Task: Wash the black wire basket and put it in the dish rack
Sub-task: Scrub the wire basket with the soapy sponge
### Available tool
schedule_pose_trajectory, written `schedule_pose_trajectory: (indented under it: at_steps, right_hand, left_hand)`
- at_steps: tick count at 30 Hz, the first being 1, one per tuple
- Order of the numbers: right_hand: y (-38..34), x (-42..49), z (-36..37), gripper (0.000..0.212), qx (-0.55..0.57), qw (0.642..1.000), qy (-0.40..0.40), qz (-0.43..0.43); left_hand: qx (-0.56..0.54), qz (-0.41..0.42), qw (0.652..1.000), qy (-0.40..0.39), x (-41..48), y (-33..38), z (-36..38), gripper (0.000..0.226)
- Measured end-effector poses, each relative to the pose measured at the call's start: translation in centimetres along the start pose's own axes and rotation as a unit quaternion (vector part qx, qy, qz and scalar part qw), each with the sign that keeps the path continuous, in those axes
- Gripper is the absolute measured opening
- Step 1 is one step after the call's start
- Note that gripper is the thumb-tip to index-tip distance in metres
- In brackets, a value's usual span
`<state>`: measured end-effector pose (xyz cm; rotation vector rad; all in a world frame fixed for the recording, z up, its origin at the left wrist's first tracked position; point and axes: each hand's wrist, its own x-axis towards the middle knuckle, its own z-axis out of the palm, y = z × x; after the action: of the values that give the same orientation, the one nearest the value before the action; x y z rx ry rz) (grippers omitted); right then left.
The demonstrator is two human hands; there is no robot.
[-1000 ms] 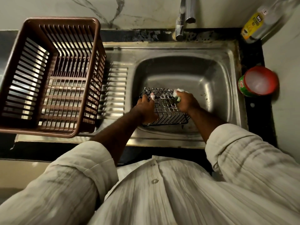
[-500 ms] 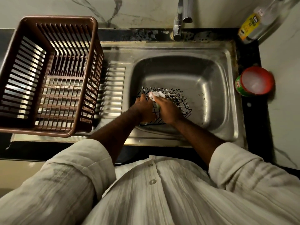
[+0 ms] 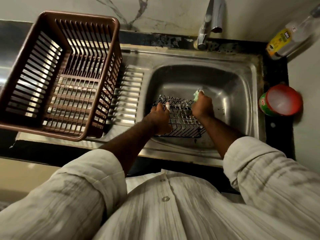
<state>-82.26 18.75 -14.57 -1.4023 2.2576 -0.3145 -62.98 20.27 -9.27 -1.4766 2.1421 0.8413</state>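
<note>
Since the frame half a second earlier, the right hand (image 3: 202, 106) has shifted from beside the left hand to the far right corner of the black wire basket (image 3: 181, 118); the left hand (image 3: 160, 116) has kept its place on the basket's left side. The basket lies in the basin of the steel sink (image 3: 233, 84), not yet in the brown dish rack (image 3: 60, 75), which stands on the drainboard to the left, well apart from it. The left hand's fingers are curled over the basket's left rim, with foam on one fingertip; this hand covers the near left corner of the wire. The right hand is closed round a pale green sponge (image 3: 197, 94), of which only a foamy end protrudes above the fist; the rest is hidden in the grip. Suds dot the basket's far rim. The tap (image 3: 209, 25) is cut off by the upper edge. A yellow-labelled bottle (image 3: 284, 40) at the upper right is partly out of frame and its label is not legible. A red-topped tub (image 3: 280, 101) stands on the counter just right of the sink.
</note>
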Motion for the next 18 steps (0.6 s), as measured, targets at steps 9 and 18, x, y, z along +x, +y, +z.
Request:
schedule_pose_trajectory:
  at_steps: [9, 18]
  right_hand:
    - [-4.1, -2.5, 2.5, 0.054, 0.11, 0.977, -0.062, -0.174]
    - [-2.2, -3.4, 1.9, 0.044, -0.007, 0.953, -0.091, -0.287]
  left_hand:
    - [-0.05, 0.016, 0.997, 0.056, -0.3, -0.3, 0.2, 0.115]
    - [-0.037, 0.017, 0.997, 0.06, 0.1, -0.7, 0.5, 0.106]
